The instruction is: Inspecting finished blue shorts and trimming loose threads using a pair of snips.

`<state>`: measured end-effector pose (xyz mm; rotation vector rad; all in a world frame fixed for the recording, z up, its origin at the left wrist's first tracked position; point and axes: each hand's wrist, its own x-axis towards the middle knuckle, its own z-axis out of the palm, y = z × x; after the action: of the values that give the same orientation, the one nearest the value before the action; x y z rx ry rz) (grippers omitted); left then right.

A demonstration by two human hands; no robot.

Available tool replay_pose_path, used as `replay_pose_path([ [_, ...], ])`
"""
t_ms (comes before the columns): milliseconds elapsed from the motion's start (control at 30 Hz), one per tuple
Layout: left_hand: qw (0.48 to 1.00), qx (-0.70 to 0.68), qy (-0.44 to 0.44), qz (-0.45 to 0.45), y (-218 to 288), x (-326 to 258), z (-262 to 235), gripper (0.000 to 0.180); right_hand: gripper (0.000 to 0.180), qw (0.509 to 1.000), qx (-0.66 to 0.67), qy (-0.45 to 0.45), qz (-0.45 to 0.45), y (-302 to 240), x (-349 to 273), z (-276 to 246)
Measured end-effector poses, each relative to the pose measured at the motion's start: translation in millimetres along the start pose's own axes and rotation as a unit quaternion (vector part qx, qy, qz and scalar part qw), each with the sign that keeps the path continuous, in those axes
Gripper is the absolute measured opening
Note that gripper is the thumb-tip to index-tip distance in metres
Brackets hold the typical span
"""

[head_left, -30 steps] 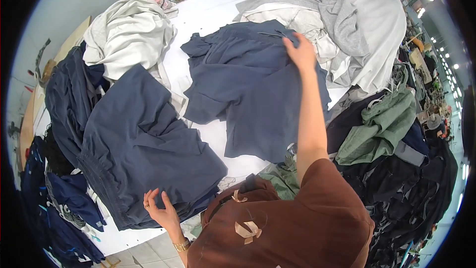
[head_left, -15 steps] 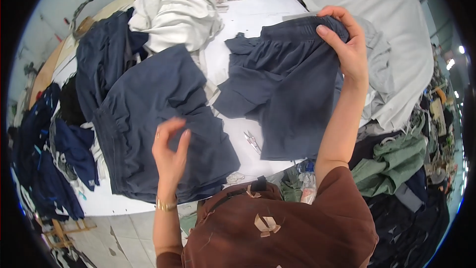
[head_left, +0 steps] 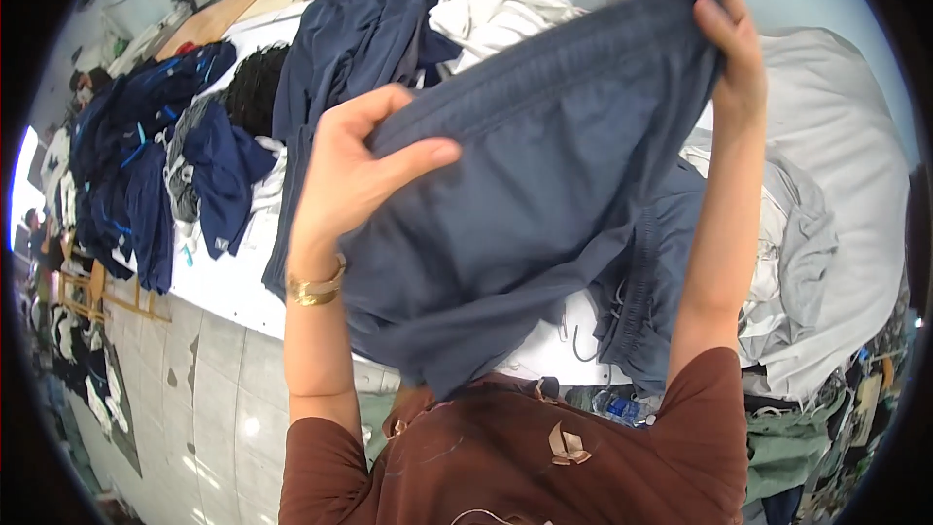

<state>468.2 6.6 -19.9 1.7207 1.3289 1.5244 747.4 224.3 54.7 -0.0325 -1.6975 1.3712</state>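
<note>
Shorts (head_left: pixel 525 175), dark blue-grey, up off the counter (head_left: pixel 233 282), stretched between both hands. Left hand (head_left: pixel 350 170): fingers (head_left: pixel 379 105) clamped on the near end of the waistband, thumb on the face toward the camera, fingers behind the top edge. Right hand (head_left: pixel 741 44): fingers clamped on the far, higher corner, thumb on the near face. Waistband runs tilted between the two grips; the body of the shorts hangs below, lowest fold just above the brown shirt (head_left: pixel 593 437).

Possible container: big pale grey bulk (head_left: pixel 846 126) at right; cannot tell if bag or draped cloth, contents hidden.

Counts: 1 pair held. 1 other blue-grey garment (head_left: pixel 671 233) on the counter beside the right forearm, gathered waistband and a cord showing. 1 white heap (head_left: pixel 501 15) behind the held pair. 1 grey cloth (head_left: pixel 802 233) against the pale bulk. 1 green cloth (head_left: pixel 797 447) lower right. 1 gold bracelet (head_left: pixel 316 292), left wrist. Navy pile (head_left: pixel 112 156) on the left: pieces overlap, can't count.
</note>
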Motion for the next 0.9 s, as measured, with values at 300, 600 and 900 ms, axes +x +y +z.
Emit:
replay_pose_path([
  [300,0.942,-0.074,-0.125,-0.302,-92.6,-108.6,-22.8,0.030,0.034,0.905,-0.394,-0.038,0.154,197.0,-130.1,85.4],
  [600,0.934,-0.142,-0.120,-0.306,-95.0,-129.6,-20.9,0.050,0.018,0.954,-0.279,-0.102,-0.031,190.8,-146.3,217.2],
  [900,0.936,-0.132,-0.165,-0.283,-89.8,-125.7,-5.1,0.050,0.019,0.966,-0.146,-0.010,0.214,186.3,-142.1,180.6],
])
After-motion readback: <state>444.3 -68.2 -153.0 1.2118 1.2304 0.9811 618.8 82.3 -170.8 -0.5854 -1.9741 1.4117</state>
